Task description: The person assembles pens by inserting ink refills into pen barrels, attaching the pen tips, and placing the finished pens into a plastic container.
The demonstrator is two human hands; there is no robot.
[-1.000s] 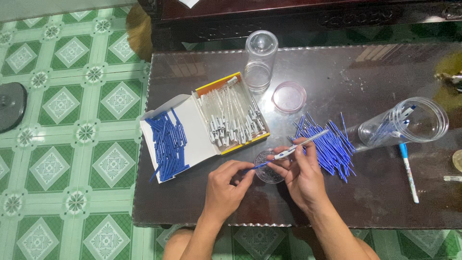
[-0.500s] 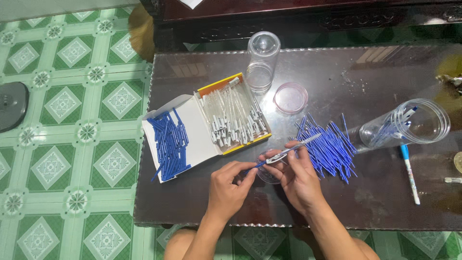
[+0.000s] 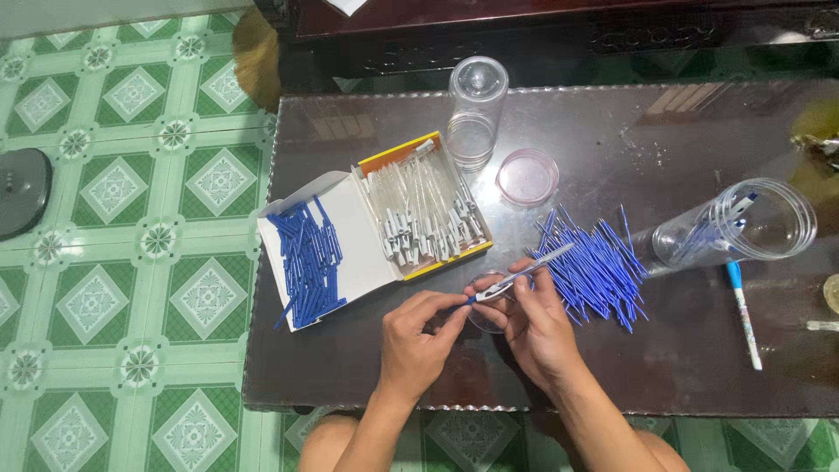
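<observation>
At desk (image 3: 699,367) centre, both hands pinch one pen (image 3: 522,273): left hand (image 3: 418,343) its blue tip, right hand (image 3: 535,325) the barrel. Blue refills (image 3: 594,267) lie at 2 o'clock.

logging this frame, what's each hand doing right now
Left hand: closed, pinching the blue end of the pen.
Right hand: closed, holding the pen's clear barrel.

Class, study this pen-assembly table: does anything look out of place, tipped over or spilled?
Yes. The clear plastic jar at the right lies on its side with pens inside, and one white-and-blue pen lies loose on the table beside it. Small pale specks dot the dark tabletop.
</observation>
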